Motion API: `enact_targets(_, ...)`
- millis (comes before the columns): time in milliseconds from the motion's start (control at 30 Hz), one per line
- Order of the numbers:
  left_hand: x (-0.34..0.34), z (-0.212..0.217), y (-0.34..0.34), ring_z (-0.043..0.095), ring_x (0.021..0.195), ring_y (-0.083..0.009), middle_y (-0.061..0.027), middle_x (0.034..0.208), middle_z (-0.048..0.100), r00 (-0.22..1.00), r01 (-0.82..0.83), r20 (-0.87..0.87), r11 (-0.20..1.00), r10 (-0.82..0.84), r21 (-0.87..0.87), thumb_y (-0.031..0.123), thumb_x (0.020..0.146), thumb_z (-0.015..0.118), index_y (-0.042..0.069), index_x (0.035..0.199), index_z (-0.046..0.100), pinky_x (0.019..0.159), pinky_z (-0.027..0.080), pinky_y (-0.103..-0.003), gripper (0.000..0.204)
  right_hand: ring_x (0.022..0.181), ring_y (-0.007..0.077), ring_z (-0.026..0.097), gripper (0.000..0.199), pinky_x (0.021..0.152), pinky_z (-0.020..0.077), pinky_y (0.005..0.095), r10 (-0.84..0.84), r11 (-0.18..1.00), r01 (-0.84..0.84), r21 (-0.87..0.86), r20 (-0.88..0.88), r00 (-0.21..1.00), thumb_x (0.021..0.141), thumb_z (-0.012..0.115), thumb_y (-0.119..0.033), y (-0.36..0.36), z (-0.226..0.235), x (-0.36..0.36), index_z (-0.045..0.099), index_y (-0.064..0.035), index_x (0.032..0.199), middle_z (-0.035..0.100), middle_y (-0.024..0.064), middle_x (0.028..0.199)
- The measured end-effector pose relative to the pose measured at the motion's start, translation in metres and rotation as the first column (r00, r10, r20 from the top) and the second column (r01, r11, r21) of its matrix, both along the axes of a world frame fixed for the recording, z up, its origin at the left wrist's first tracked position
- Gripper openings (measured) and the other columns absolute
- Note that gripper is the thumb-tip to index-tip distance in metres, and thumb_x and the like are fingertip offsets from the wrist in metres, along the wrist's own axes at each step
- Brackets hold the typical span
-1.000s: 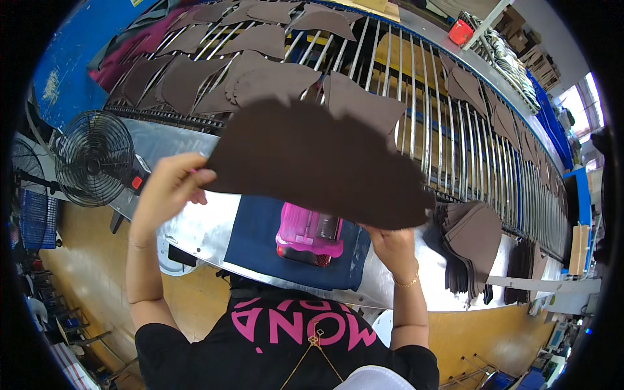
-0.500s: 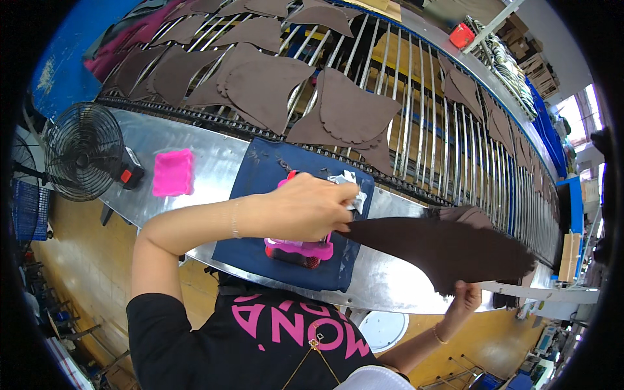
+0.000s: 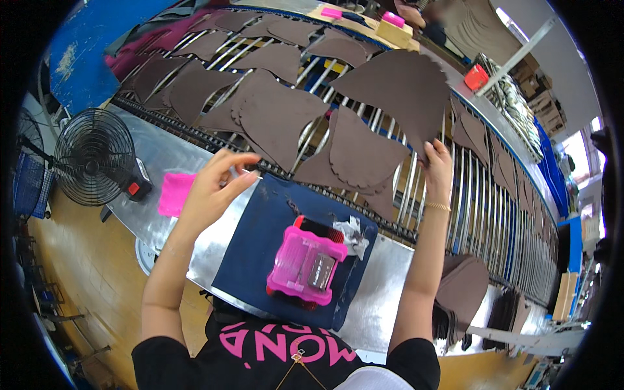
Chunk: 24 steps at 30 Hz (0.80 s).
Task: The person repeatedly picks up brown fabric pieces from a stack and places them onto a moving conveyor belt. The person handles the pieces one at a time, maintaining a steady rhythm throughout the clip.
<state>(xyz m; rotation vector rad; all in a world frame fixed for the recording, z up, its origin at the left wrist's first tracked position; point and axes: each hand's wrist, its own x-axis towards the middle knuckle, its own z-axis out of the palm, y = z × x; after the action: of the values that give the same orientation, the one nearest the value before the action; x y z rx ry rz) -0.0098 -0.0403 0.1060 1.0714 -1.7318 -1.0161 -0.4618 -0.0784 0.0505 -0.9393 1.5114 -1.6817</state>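
Note:
My right hand (image 3: 438, 170) pinches the narrow lower end of a dark brown cut piece (image 3: 400, 84), flat and curved like sheet leather or fabric. The piece spreads over the metal rods of the rack (image 3: 404, 188), above other brown pieces. My left hand (image 3: 218, 185) is raised at the near edge of the rack, index finger and thumb apart, with no piece held; a tiny pale spot shows by its fingertips. Between my arms, a pink plastic tray (image 3: 291, 263) with a small dark block (image 3: 322, 270) in it lies on a dark blue mat (image 3: 250, 260).
Overlapping brown pieces (image 3: 367, 153) cover much of the rack. A black fan (image 3: 94, 156) and a pink pad (image 3: 174, 194) are on the metal table at left. Crumpled white material (image 3: 352, 235) lies beside the tray. More brown pieces (image 3: 463, 283) are stacked at right. Another person's arm (image 3: 411, 14) shows across the rack.
The brown piece has swung from the right side of the table up over the rack, in my right hand. My left hand has let go of it and moved left, uncovering the pink tray.

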Motion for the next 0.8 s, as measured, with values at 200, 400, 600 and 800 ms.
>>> enact_targets(200,0.039,-0.016,0.022,0.038,0.060,-0.0045,0.0011,0.081,0.047,0.974,-0.222,0.088,0.947,0.207,0.232,0.015,0.084,0.065,0.005,0.102,0.066,0.055,0.032,-0.020,0.021,0.061,0.0115,0.060,0.018,0.048,0.0449,0.0224,0.008,0.977,-0.031,0.210,0.111,0.994,0.090,0.057,-0.009,-0.144,-0.078,0.005,0.057,-0.0081,0.108,0.062,0.0004,0.081)
enact_targets(400,0.048,-0.033,0.025,0.038,0.057,-0.0023,0.0039,0.086,0.045,0.959,-0.277,0.140,0.928,0.248,0.250,0.018,0.087,0.062,0.004,0.100,0.065,0.050,0.031,-0.018,0.019,0.064,0.0164,0.063,0.022,0.050,0.0443,0.0262,0.102,0.947,-0.144,0.289,0.154,0.983,0.089,0.055,-0.004,-0.184,-0.099,0.022,0.054,-0.0013,0.111,0.064,0.0077,0.089)
enact_targets(600,0.039,-0.036,0.021,0.037,0.056,-0.0013,0.0041,0.086,0.044,0.959,-0.273,0.162,0.915,0.233,0.296,0.017,0.087,0.062,0.004,0.100,0.065,0.049,0.029,-0.018,0.019,0.062,0.0178,0.063,0.012,0.046,0.0443,0.0275,0.066,0.939,-0.090,0.333,0.083,0.994,0.089,0.053,-0.004,-0.209,-0.112,0.014,0.059,-0.0030,0.100,0.065,0.0075,0.081)
enact_targets(800,0.043,-0.042,0.023,0.035,0.057,-0.0028,0.0019,0.083,0.046,0.954,-0.297,0.149,0.893,0.261,0.339,0.017,0.085,0.065,0.006,0.102,0.066,0.052,0.030,-0.019,0.020,0.065,0.0172,0.066,0.013,0.045,0.0451,0.0268,0.075,0.919,-0.078,0.386,0.022,0.997,0.088,0.052,-0.003,-0.218,-0.125,0.003,0.062,-0.0041,0.097,0.066,0.0072,0.081)
